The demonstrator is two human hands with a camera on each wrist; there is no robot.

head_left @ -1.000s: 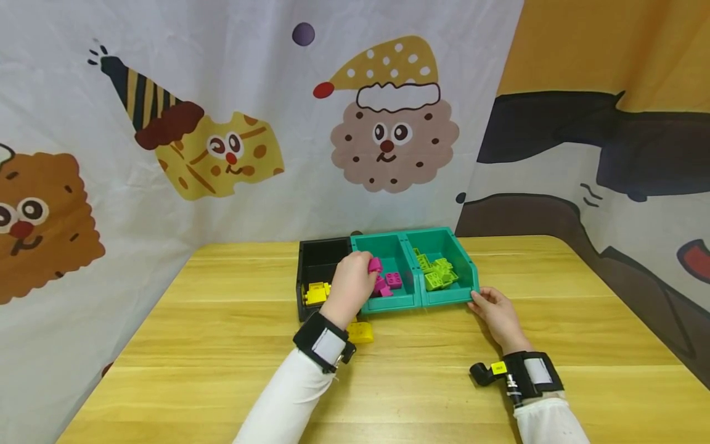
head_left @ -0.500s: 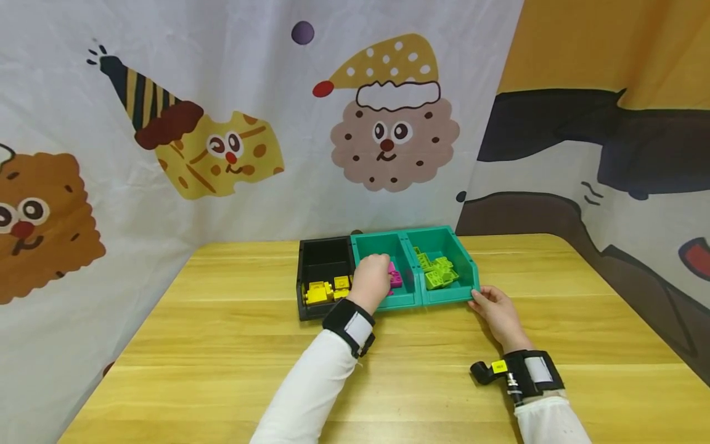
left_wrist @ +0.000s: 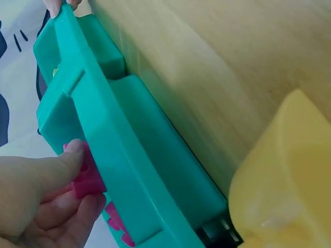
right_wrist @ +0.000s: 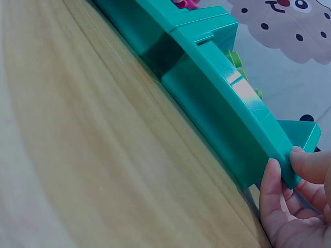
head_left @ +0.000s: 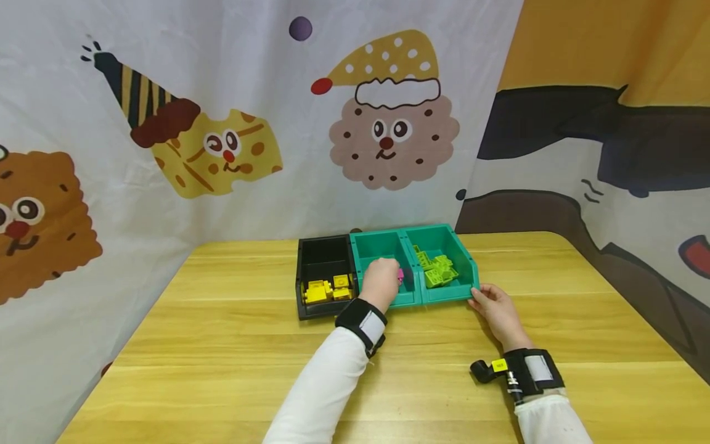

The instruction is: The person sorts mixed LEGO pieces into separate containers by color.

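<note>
My left hand (head_left: 379,283) is over the middle teal bin (head_left: 377,240). In the left wrist view its thumb and fingers pinch a magenta toy brick (left_wrist: 89,173) at the bin's front rim, with more magenta bricks (left_wrist: 116,219) just inside. From the head view that hand hides most of them. My right hand (head_left: 496,311) grips the front right corner of the right teal bin (right_wrist: 227,98), thumb on the rim and fingers beneath. Lime green bricks (head_left: 440,271) lie in that bin.
Left of the teal bins stands a black bin (head_left: 324,250) with several yellow bricks (head_left: 318,293). A large yellow piece (left_wrist: 279,181) is close to the left wrist camera. The bins stand on a wooden table (head_left: 222,345) before a printed curtain (head_left: 249,216).
My left hand has moved right and down with the magenta brick, uncovering yellow bricks in the black bin. The yellow piece before the bins is now mostly hidden. My right hand keeps its grip.
</note>
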